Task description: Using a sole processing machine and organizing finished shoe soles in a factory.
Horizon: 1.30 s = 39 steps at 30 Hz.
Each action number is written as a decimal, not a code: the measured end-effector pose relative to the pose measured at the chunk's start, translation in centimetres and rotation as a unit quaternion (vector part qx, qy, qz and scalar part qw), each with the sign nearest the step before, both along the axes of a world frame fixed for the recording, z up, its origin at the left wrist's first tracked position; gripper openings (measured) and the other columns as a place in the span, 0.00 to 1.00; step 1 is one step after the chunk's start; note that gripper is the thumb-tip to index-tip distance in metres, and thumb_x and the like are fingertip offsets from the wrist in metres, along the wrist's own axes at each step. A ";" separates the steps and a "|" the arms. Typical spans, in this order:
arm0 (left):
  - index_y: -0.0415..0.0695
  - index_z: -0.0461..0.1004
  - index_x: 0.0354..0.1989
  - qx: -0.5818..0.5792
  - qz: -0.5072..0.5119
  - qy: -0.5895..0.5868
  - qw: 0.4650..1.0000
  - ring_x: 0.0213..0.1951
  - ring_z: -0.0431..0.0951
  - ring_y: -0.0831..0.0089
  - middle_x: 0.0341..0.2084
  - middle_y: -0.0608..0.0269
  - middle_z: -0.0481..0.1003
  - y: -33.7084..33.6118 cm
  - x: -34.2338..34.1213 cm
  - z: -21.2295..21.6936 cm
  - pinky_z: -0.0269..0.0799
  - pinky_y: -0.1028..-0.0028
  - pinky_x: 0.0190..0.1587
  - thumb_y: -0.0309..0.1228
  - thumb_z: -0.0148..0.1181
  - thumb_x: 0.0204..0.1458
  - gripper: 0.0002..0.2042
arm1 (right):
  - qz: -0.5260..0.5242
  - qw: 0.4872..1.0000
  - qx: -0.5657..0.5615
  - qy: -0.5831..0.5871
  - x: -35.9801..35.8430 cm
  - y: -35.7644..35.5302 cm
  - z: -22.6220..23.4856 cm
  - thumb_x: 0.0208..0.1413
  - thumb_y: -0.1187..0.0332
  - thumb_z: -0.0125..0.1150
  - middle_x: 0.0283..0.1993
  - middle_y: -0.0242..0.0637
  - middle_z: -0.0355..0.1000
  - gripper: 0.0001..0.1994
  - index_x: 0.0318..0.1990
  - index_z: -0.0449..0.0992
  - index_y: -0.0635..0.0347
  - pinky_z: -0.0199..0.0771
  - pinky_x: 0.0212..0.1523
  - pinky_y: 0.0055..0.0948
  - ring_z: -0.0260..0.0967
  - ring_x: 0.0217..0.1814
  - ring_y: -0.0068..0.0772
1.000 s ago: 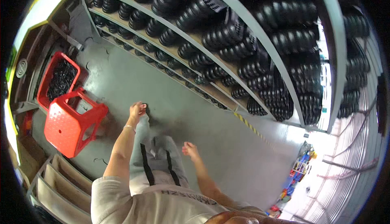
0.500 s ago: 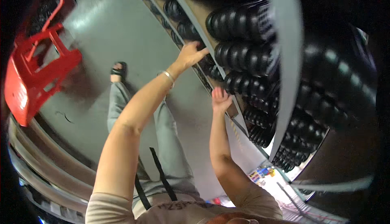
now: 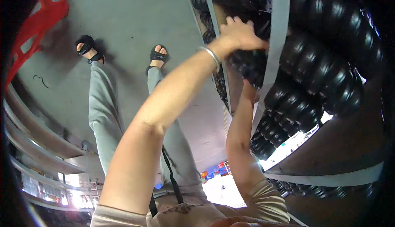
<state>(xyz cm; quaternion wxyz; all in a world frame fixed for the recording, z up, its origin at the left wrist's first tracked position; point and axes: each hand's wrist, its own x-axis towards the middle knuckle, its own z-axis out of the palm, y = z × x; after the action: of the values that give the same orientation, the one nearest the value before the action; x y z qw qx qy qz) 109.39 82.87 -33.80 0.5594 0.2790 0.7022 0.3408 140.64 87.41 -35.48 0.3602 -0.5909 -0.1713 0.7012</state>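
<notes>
Glossy black ribbed stacks [image 3: 317,62] fill a shelf unit on my right; what they are made up of I cannot make out. My left hand [image 3: 240,35] reaches over a darker black ribbed piece [image 3: 249,64] inside the shelf, fingers spread and thumb toward the grey upright. It seems to rest on or just above that piece. From below, my right hand [image 3: 248,85] comes up against the same piece. Its fingers are hidden behind the black surface, so whether it grips cannot be seen.
A grey shelf upright [image 3: 277,33] runs close beside my hands, and a grey shelf bar [image 3: 329,179] crosses lower right. Red frame-like part [image 3: 41,25] stands at the far left on the grey floor [image 3: 127,17]. Curved grey rails [image 3: 37,132] line the left side.
Both hands have moved right and into the shelf, onto the dark ribbed piece. My view has shifted closer to the shelf, and the red part now sits nearer the left edge.
</notes>
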 end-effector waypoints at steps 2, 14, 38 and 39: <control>0.40 0.66 0.57 0.003 0.026 0.021 0.999 0.56 0.61 0.40 0.50 0.36 0.64 -1.9 0.4 2.4 0.61 0.48 0.55 0.58 0.57 0.40 0.40 | 0.022 1.000 0.001 0.000 -0.3 0.3 0.5 0.56 0.49 0.51 0.60 0.44 0.64 0.31 0.60 0.61 0.62 0.58 0.64 0.43 0.59 0.63 0.45; 0.57 0.59 0.65 -0.070 0.030 -0.117 0.990 0.56 0.61 0.46 0.53 0.46 0.60 -21.3 1.9 5.0 0.59 0.50 0.55 0.51 0.65 0.31 0.45 | -0.010 0.980 -0.151 0.131 -6.5 -18.9 8.9 0.55 0.50 0.50 0.52 0.41 0.69 0.26 0.54 0.68 0.61 0.64 0.58 0.41 0.65 0.55 0.40; 0.70 0.48 0.69 0.035 0.450 0.103 0.887 0.59 0.54 0.46 0.55 0.45 0.53 -60.4 -36.2 33.2 0.51 0.53 0.64 0.41 0.68 0.30 0.51 | 0.500 0.835 -0.182 0.139 -61.4 -41.6 31.7 0.41 0.58 0.52 0.43 0.43 0.73 0.24 0.45 0.71 0.65 0.69 0.50 0.37 0.70 0.44 0.45; 0.69 0.48 0.69 0.044 0.476 0.104 0.872 0.59 0.54 0.47 0.54 0.46 0.54 -61.3 -37.4 33.5 0.50 0.55 0.64 0.40 0.68 0.29 0.51 | 0.509 0.830 -0.174 0.147 -63.5 -42.4 31.8 0.41 0.58 0.52 0.39 0.43 0.74 0.21 0.41 0.73 0.64 0.72 0.46 0.37 0.71 0.40 0.44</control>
<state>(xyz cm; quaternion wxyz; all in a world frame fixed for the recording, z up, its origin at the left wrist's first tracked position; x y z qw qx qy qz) 72.01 21.52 -0.30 0.2402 -0.0304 0.7886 0.5653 77.09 44.97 -3.64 -0.1361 -0.3627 -0.2681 0.8821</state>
